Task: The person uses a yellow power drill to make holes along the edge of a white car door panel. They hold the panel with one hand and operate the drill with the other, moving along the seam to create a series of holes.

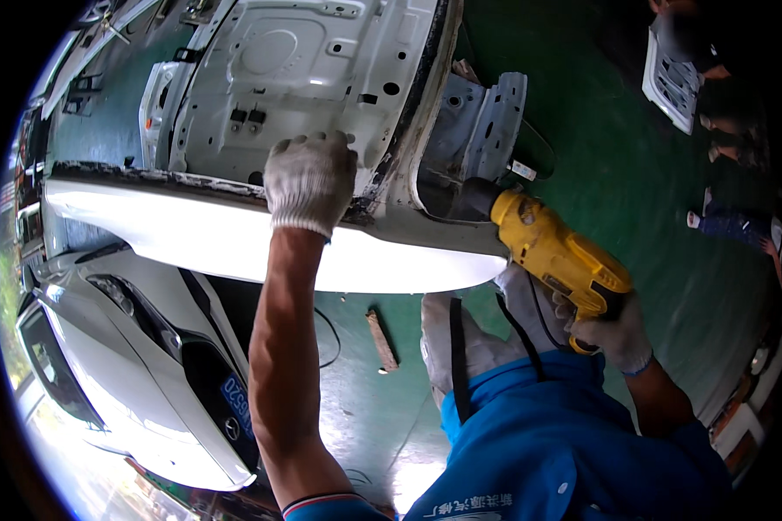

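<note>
My right hand (613, 334), in a pale work glove, is wrapped round the handle of a yellow and black power drill (560, 256). The drill's dark nose points up and left, beside the corner of a pale car body frame (400, 195); whether they touch I cannot tell. My left hand (311, 181), gloved too, is closed over the frame near its long white sill panel (200, 234). Only the back of that hand and the curled knuckles show, so what lies inside the fingers is hidden.
A white car (139, 365) stands at the lower left. On the green floor lies a brown, stick-like piece (381, 341). A grey metal body section (487, 126) sits past the frame's corner. At the upper right, another person's hand (715, 72) is at a white panel (669, 82).
</note>
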Demonstrator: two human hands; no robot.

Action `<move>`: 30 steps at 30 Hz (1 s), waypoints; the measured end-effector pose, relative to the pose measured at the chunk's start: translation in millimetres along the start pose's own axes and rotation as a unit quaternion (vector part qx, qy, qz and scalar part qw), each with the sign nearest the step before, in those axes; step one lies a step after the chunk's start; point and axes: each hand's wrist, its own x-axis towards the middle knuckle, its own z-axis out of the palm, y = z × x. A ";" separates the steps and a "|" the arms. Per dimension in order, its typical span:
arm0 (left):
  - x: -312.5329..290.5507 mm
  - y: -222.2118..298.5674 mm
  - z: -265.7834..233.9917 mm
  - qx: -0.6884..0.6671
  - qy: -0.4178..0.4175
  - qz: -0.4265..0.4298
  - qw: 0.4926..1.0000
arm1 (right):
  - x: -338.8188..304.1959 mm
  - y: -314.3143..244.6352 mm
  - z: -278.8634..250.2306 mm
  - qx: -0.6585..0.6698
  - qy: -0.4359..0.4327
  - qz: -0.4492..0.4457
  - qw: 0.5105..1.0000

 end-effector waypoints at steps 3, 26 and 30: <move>-44.3 27.0 1.2 -0.043 0.070 -0.102 0.991 | 4.0 -3.4 -8.0 0.026 -0.006 -0.003 1.000; -118.5 216.0 77.8 -0.372 0.055 -0.347 0.859 | 50.3 -25.4 -57.1 0.032 -0.074 0.079 0.994; -135.4 234.1 84.1 -0.377 0.126 -0.341 0.852 | 70.7 -13.3 -64.9 -0.032 -0.156 0.069 0.985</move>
